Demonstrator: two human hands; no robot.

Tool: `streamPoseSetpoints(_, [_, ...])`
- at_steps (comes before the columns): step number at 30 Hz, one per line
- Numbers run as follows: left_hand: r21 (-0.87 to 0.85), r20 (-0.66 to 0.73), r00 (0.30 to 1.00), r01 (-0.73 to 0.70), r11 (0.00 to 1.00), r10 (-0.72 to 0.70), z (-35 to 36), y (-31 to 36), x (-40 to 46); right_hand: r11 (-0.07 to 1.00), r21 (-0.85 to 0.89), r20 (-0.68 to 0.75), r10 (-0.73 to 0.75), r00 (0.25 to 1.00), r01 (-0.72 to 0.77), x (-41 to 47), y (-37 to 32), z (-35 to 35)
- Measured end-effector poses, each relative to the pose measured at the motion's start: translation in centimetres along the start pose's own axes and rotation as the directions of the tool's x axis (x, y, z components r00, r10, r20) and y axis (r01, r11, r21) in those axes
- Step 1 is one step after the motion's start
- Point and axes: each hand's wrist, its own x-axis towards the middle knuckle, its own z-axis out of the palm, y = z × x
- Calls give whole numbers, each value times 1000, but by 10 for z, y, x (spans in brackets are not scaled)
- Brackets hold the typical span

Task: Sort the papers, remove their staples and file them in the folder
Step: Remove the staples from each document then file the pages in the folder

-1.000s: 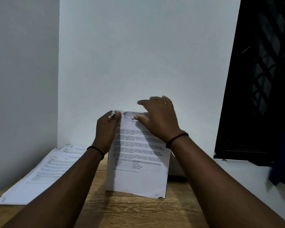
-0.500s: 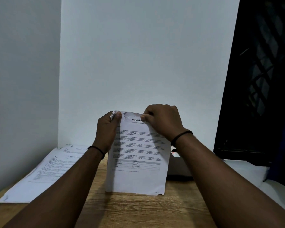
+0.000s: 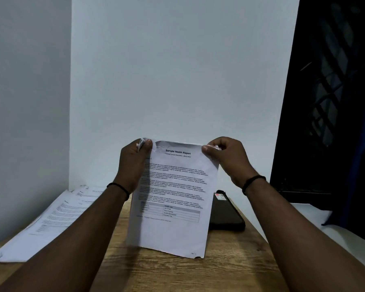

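Report [image 3: 173, 199] upright above desk [image 3: 177, 270] — left hand [image 3: 133, 163] pinches crumpled top-left corner, right hand [image 3: 226, 157] pinches top-right. Thin, floppy, tears easily — grip close by corner. Other papers [image 3: 51, 220] left of report.

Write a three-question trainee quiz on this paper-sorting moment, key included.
1. True or false: the left hand pinches the top left corner of the held report.
2. What grips the report's top right corner? A) right hand B) nothing C) a clip
3. Fill in: the loose paper stack lies on the wooden table to the ____ of the report.

Key: 1 true; 2 A; 3 left. The dark flat object behind the report cannot be identified.
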Motion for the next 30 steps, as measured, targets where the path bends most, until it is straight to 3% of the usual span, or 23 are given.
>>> streamPoseSetpoints(7, [-63,8,991,131,989,-131,-2,-3,1,965,229,60,115,992,-126,-3,4,8])
streamPoseSetpoints(16, [-126,13,989,145,981,-144,-2,-3,1,887,428,32,176,984,-172,-3,6,11])
streamPoseSetpoints(21, [-87,-5,989,148,985,-149,-1,-4,0,916,375,-60,175,983,-141,-4,8,6])
streamPoseSetpoints(30, [18,-56,991,126,992,-125,-3,-13,5,966,236,6,104,995,-103,-5,5,8])
